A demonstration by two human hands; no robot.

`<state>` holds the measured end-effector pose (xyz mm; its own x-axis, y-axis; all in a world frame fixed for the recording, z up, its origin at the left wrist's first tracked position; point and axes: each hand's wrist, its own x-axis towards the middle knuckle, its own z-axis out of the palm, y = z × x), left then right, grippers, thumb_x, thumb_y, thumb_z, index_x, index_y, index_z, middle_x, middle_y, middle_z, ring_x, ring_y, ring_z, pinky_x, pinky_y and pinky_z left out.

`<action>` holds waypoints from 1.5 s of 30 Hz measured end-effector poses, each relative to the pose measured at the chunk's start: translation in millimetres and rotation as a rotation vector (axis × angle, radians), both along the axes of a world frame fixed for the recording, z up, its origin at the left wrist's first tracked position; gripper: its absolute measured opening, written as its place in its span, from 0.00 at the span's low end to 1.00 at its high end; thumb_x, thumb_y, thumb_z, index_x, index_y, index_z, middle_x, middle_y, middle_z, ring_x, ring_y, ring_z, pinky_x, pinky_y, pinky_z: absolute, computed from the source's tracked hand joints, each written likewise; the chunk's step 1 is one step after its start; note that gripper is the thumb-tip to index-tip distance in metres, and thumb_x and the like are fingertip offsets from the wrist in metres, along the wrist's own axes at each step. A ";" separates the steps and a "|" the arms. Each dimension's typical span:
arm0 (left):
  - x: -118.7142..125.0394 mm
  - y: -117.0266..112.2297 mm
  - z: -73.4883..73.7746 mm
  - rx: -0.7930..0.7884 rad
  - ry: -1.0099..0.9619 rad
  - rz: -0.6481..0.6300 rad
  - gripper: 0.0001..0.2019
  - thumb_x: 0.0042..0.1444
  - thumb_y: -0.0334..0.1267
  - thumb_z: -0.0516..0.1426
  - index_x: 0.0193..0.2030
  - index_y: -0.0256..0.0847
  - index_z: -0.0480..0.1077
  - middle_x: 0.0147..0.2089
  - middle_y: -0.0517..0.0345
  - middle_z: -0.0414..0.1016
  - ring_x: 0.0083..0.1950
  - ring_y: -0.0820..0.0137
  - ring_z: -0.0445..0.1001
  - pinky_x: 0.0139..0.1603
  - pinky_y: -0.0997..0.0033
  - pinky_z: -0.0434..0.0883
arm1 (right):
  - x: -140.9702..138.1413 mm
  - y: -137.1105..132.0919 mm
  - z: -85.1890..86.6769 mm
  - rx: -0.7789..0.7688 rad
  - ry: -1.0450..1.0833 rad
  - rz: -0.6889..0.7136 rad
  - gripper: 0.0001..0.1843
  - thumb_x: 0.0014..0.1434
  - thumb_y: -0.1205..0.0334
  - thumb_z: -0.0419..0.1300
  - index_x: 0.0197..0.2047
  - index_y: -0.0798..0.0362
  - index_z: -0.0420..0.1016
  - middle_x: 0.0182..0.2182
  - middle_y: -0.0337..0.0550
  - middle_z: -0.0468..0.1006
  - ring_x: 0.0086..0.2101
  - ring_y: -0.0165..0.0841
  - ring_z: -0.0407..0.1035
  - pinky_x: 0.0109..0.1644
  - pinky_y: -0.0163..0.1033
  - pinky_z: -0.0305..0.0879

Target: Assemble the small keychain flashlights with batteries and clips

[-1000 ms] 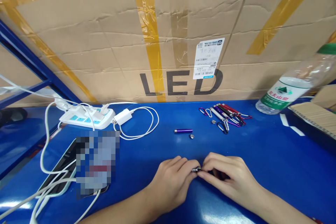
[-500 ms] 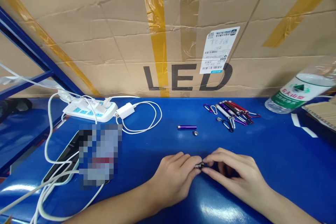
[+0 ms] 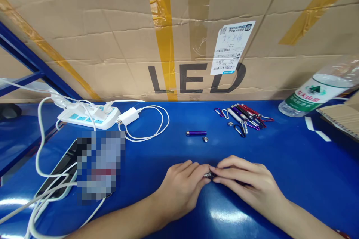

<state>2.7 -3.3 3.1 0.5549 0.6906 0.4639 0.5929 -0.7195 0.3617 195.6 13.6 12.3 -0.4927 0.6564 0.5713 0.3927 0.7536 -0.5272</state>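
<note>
My left hand (image 3: 182, 186) is closed around a small black and silver metal piece (image 3: 209, 174), and only its end shows. From the other side, my right hand (image 3: 249, 183) pinches that end with thumb and fingertips. The two hands meet just above the blue tabletop. Beyond them lies a purple metal tube (image 3: 197, 133) with a silver end. A small silver cap (image 3: 205, 139) rests beside the tube. Farther right is a pile of slim metal penlights (image 3: 241, 115) in several colours, with a black carabiner clip (image 3: 239, 130) at its front.
A large cardboard box (image 3: 117, 44) stands along the back. On the left are a white power strip (image 3: 89, 117), cables, a charger (image 3: 129, 116) and a phone (image 3: 58, 173) beside a blurred-out patch. A plastic water bottle (image 3: 311, 95) leans at the right, near a notebook (image 3: 339, 121).
My right fingers have drawn together onto the end of the metal piece, where they were spread wider before. My left hand keeps its grip. The whole view has shifted slightly.
</note>
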 end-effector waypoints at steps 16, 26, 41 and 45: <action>0.1 -0.3 0.3 -0.074 -0.002 -0.023 0.11 0.64 0.33 0.42 0.39 0.37 0.64 0.29 0.58 0.71 0.28 0.70 0.69 0.29 0.71 0.68 | 3.7 1.5 -1.7 -0.051 -0.019 0.070 0.09 0.57 0.70 0.58 0.39 0.52 0.77 0.32 0.40 0.76 0.28 0.25 0.72 0.29 0.27 0.67; -0.1 0.9 -0.4 -0.123 -0.001 -0.039 0.12 0.65 0.34 0.41 0.41 0.37 0.64 0.30 0.57 0.71 0.30 0.70 0.70 0.32 0.71 0.70 | 2.4 2.3 0.7 -0.060 -0.017 0.059 0.09 0.59 0.69 0.55 0.36 0.51 0.78 0.30 0.41 0.76 0.25 0.25 0.72 0.27 0.27 0.68; -2.6 1.7 -1.2 -0.189 0.009 -0.081 0.10 0.64 0.30 0.41 0.45 0.36 0.61 0.37 0.52 0.72 0.36 0.68 0.69 0.43 0.65 0.71 | 1.3 2.5 1.9 -0.126 0.076 0.044 0.09 0.58 0.67 0.56 0.33 0.50 0.79 0.29 0.41 0.76 0.26 0.27 0.73 0.27 0.28 0.72; -2.6 2.2 -3.9 -0.188 -0.015 -0.083 0.11 0.64 0.31 0.41 0.45 0.36 0.62 0.38 0.52 0.73 0.37 0.69 0.71 0.46 0.64 0.70 | -2.2 1.9 1.9 -0.347 0.154 0.074 0.12 0.59 0.63 0.55 0.30 0.52 0.79 0.27 0.42 0.75 0.23 0.26 0.71 0.22 0.28 0.69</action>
<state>0.1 -1.1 -0.7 0.6077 0.7180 0.3392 0.5281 -0.6844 0.5027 193.5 15.5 14.2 -0.4716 0.7897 0.3924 0.2405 0.5434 -0.8043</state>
